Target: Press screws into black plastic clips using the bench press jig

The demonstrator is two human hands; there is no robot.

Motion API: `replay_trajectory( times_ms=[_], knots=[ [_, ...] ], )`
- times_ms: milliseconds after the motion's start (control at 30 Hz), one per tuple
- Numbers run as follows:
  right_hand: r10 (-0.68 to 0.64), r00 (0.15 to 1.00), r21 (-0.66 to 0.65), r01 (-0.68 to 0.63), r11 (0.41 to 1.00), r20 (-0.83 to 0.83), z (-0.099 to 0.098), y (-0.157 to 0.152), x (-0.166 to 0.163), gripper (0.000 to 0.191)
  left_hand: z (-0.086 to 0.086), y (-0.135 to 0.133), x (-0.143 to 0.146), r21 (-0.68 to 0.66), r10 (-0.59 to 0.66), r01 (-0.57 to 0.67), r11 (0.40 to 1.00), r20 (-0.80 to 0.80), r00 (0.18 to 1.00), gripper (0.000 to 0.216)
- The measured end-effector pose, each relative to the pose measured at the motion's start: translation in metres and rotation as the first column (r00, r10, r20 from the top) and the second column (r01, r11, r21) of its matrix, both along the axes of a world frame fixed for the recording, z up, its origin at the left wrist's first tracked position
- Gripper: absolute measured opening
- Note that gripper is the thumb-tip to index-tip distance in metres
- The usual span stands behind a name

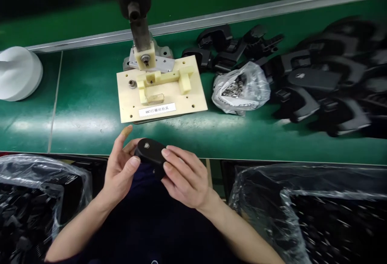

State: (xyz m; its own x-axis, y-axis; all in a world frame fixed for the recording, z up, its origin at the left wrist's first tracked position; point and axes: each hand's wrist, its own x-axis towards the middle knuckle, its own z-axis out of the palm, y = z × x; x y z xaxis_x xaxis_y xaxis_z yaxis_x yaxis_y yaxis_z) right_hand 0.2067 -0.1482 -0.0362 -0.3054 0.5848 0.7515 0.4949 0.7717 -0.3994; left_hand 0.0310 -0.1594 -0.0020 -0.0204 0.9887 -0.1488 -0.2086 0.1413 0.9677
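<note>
A black rounded plastic part (150, 152) with a small light logo on its top is held between my two hands, just off the front edge of the bench. My right hand (186, 175) grips its right end, fingers over the top. My left hand (122, 167) has its thumb and some fingers closed at the left end, while the index finger points outward. Beyond them, a cream fixture plate (128, 104) with raised blocks and a white label lies on the bench. Over it stands a press-like tool head (142, 38).
Right of the fixture sits a clear bag of small metal pieces (234, 88). Several black plastic parts (314, 79) are heaped further right. Plastic-lined bins with black parts stand at lower left (24, 215) and lower right (338, 223). A white round object (22, 74) is at far left.
</note>
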Motion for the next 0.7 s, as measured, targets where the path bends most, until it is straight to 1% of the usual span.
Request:
replay_trajectory(
  times_ms=[100,233,300,367,433,500,533,567,600,633,667,700],
  knots=[
    [-0.004,1.0,-0.055,0.004,0.998,0.0,0.001,-0.005,-0.003,0.025,-0.001,-0.004,0.0,-0.022,0.053,-0.052,0.998,0.042,0.998,0.06],
    [-0.008,1.0,-0.063,0.008,0.998,0.016,-0.003,-0.011,-0.009,0.032,-0.005,-0.008,0.002,0.007,0.045,-0.046,0.999,0.133,0.99,0.061],
    [-0.005,1.0,-0.081,0.004,0.997,-0.015,-0.007,-0.011,-0.013,0.043,-0.009,-0.009,0.002,0.006,0.035,-0.036,0.999,0.181,0.983,0.059],
    [0.001,0.997,-0.121,-0.011,0.993,-0.079,-0.01,-0.01,-0.016,0.058,-0.012,-0.009,0.0,0.009,0.041,-0.044,0.999,0.218,0.975,0.058],
    [0.016,0.99,-0.181,-0.041,0.983,-0.14,-0.009,-0.011,-0.018,0.068,-0.014,-0.009,0.0,0.046,0.081,-0.092,0.995,0.199,0.977,0.06],
    [0.015,0.977,-0.305,-0.08,0.949,-0.211,-0.007,-0.015,-0.017,0.067,-0.014,-0.011,0.001,0.156,0.135,-0.148,0.977,0.094,0.986,0.064],
    [-0.005,0.963,-0.4,-0.107,0.91,-0.269,-0.006,-0.019,-0.016,0.064,-0.014,-0.012,0.002,0.241,0.167,-0.165,0.956,0.012,0.986,0.066],
    [-0.031,0.939,-0.506,-0.156,0.848,-0.342,-0.006,-0.023,-0.015,0.058,-0.015,-0.013,0.004,0.329,0.2,-0.162,0.93,-0.086,0.976,0.068],
    [-0.052,0.91,-0.601,-0.227,0.766,-0.411,-0.009,-0.027,-0.013,0.052,-0.016,-0.013,0.006,0.43,0.225,-0.125,0.894,-0.19,0.956,0.067],
    [-0.08,0.88,-0.68,-0.302,0.668,-0.469,-0.013,-0.031,-0.01,0.047,-0.018,-0.012,0.008,0.532,0.253,-0.064,0.844,-0.29,0.923,0.062],
    [-0.071,0.858,-0.726,-0.383,0.571,-0.509,-0.019,-0.033,-0.008,0.047,-0.02,-0.01,0.008,0.611,0.27,0.024,0.791,-0.383,0.884,0.051],
    [-0.033,0.861,-0.748,-0.421,0.513,-0.507,-0.026,-0.034,-0.007,0.047,-0.024,-0.007,0.008,0.695,0.286,0.133,0.706,-0.451,0.845,0.036]
  ],
)
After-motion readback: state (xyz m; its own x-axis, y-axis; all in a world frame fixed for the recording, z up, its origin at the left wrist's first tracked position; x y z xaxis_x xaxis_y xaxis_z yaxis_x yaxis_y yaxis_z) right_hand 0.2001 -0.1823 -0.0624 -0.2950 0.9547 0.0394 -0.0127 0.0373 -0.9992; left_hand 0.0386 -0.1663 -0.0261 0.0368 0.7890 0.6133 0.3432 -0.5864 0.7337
